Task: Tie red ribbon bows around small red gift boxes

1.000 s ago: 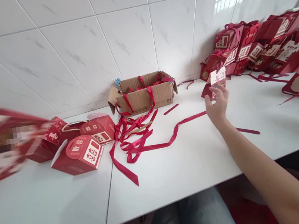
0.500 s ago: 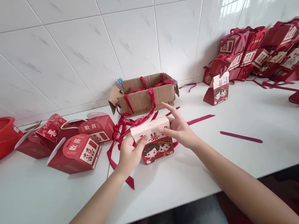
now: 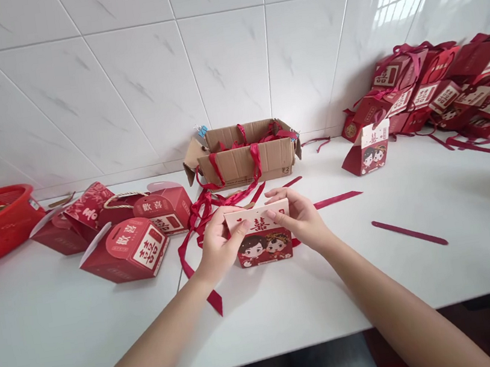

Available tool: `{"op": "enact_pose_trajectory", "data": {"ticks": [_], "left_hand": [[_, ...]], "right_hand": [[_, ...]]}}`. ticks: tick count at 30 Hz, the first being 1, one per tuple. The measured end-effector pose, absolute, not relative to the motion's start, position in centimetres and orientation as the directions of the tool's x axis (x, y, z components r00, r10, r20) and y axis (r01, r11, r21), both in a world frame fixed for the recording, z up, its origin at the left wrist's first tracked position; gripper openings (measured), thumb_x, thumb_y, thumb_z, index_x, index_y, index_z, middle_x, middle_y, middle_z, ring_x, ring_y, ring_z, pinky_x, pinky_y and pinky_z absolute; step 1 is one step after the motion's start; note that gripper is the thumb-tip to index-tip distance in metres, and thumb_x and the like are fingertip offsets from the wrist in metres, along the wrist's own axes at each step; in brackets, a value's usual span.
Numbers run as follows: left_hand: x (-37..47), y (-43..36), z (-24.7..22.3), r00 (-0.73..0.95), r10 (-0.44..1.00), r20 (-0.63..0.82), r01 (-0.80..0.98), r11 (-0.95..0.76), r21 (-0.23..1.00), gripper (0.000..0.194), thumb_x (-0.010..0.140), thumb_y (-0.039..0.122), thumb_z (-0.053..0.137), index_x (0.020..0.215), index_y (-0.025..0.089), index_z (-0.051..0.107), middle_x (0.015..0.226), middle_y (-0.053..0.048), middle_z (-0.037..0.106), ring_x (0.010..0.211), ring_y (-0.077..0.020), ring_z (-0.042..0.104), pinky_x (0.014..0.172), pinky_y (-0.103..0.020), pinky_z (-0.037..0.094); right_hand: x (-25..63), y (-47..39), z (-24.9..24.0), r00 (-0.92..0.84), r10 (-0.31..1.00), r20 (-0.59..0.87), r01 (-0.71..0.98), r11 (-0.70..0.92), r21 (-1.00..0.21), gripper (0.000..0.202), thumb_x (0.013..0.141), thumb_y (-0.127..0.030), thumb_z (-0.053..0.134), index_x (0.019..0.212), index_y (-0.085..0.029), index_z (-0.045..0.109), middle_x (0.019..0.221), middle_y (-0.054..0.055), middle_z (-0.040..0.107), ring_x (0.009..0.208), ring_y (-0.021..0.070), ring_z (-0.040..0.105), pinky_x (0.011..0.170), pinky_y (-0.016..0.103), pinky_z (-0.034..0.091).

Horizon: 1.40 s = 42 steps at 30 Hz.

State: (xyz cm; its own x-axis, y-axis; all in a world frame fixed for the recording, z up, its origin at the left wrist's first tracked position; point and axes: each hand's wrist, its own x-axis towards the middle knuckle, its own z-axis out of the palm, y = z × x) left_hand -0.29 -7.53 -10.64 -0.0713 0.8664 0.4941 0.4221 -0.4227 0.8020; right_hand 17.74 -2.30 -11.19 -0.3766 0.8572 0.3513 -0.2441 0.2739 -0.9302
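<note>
Upright on the white table stands a red and cream gift box (image 3: 263,243) printed with two cartoon figures. My left hand (image 3: 219,242) grips its upper left side, thumb on the front and fingers behind. On the upper right side my right hand (image 3: 300,218) holds it the same way, thumb pressed on the cream top panel. Behind the box the fingers are partly hidden. Loose red ribbons (image 3: 193,221) lie just left of and behind the box, one cut end reaching toward the table's front.
An open cardboard box (image 3: 246,165) with red ribbons stands against the tiled wall. Several red boxes (image 3: 122,252) and a red plastic basket (image 3: 3,232) are on the left. To the right are a finished-looking box (image 3: 366,154), a stack of boxes (image 3: 432,87) and a ribbon strip (image 3: 409,232).
My right hand's fingers, spread before, have closed round the back of the box's top. The box now faces me more squarely. The view has shifted slightly.
</note>
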Motion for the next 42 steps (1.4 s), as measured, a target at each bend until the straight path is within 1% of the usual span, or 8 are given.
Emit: {"op": "enact_pose_trajectory", "data": {"ticks": [3,9,14,26,30,33,38,42], "left_hand": [[-0.3,-7.8,-10.6,-0.065,0.860,0.506,0.389,-0.445,0.807,0.017,0.089,0.036,0.053,0.092,0.020,0.058,0.083,0.000,0.063,0.076,-0.0129,0.059,0.068,-0.023,0.049],[-0.7,-8.3,-10.8,-0.085,0.859,0.505,0.376,-0.442,0.815,0.019,0.091,0.037,0.050,0.092,0.020,0.059,0.086,-0.001,0.063,0.079,-0.0124,0.059,0.069,-0.022,0.047],[-1.1,-8.4,-10.7,-0.116,0.834,0.540,0.405,-0.457,0.792,0.018,0.091,0.034,0.051,0.089,0.019,0.060,0.084,-0.001,0.063,0.079,-0.0120,0.058,0.070,-0.021,0.047],[-1.2,-8.6,-10.7,-0.135,0.815,0.563,0.452,-0.455,0.767,0.020,0.090,0.037,0.051,0.088,0.019,0.059,0.083,-0.003,0.062,0.078,-0.0142,0.057,0.068,-0.024,0.046],[-1.0,-8.7,-10.8,-0.105,0.795,0.598,0.450,-0.498,0.741,0.020,0.090,0.035,0.050,0.083,0.018,0.057,0.083,-0.004,0.061,0.079,-0.0149,0.057,0.071,-0.026,0.046],[-0.7,-9.0,-10.9,-0.061,0.784,0.617,0.442,-0.533,0.721,0.018,0.090,0.033,0.050,0.081,0.018,0.056,0.083,-0.005,0.060,0.082,-0.0167,0.058,0.073,-0.028,0.047],[0.2,-10.4,-11.9,0.051,0.689,0.723,0.349,-0.690,0.634,0.014,0.092,0.029,0.045,0.091,0.019,0.055,0.085,-0.007,0.059,0.079,-0.0180,0.060,0.068,-0.031,0.049],[-0.3,-10.8,-12.3,0.273,0.553,0.787,0.281,-0.828,0.485,0.040,0.094,0.047,0.030,0.107,0.020,0.056,0.091,-0.011,0.061,0.084,-0.0223,0.061,0.071,-0.037,0.052]], "right_hand": [[17.8,-2.5,-11.1,-0.388,0.847,0.363,-0.250,0.283,-0.926,0.024,0.077,-0.038,0.069,0.089,-0.019,0.060,0.098,0.005,0.062,0.079,0.0143,0.060,0.067,0.027,0.051],[17.9,-2.5,-11.3,-0.406,0.847,0.344,-0.225,0.272,-0.936,0.024,0.075,-0.037,0.072,0.089,-0.020,0.061,0.077,0.001,0.062,0.073,0.0143,0.060,0.064,0.027,0.051],[17.9,-2.6,-11.2,-0.324,0.846,0.423,-0.268,0.347,-0.899,0.029,0.076,-0.032,0.072,0.101,-0.024,0.059,0.081,0.000,0.063,0.076,0.0139,0.061,0.069,0.028,0.053],[18.1,-2.4,-11.6,-0.150,0.889,0.432,-0.201,0.400,-0.894,0.028,0.071,-0.030,0.076,0.096,-0.025,0.064,0.075,0.000,0.063,0.074,0.0156,0.061,0.073,0.033,0.051],[18.1,-2.6,-11.5,-0.213,0.831,0.515,-0.182,0.484,-0.856,0.019,0.076,-0.031,0.071,0.095,-0.028,0.069,0.079,0.001,0.055,0.077,0.0158,0.055,0.075,0.034,0.049],[17.9,-2.9,-11.4,-0.276,0.775,0.568,-0.142,0.552,-0.822,0.018,0.070,-0.030,0.076,0.087,-0.028,0.071,0.089,0.004,0.054,0.090,0.0187,0.054,0.083,0.036,0.048],[18.2,-2.9,-11.6,-0.584,0.695,0.420,-0.295,0.300,-0.907,0.005,0.073,-0.027,0.074,0.078,-0.025,0.073,0.081,0.004,0.066,0.072,0.0167,0.060,0.063,0.032,0.050],[19.0,-2.1,-12.0,-0.681,0.575,0.454,-0.391,0.240,-0.889,0.009,0.072,-0.021,0.075,0.079,-0.025,0.075,0.080,0.004,0.069,0.076,0.0187,0.063,0.067,0.034,0.050]]}}
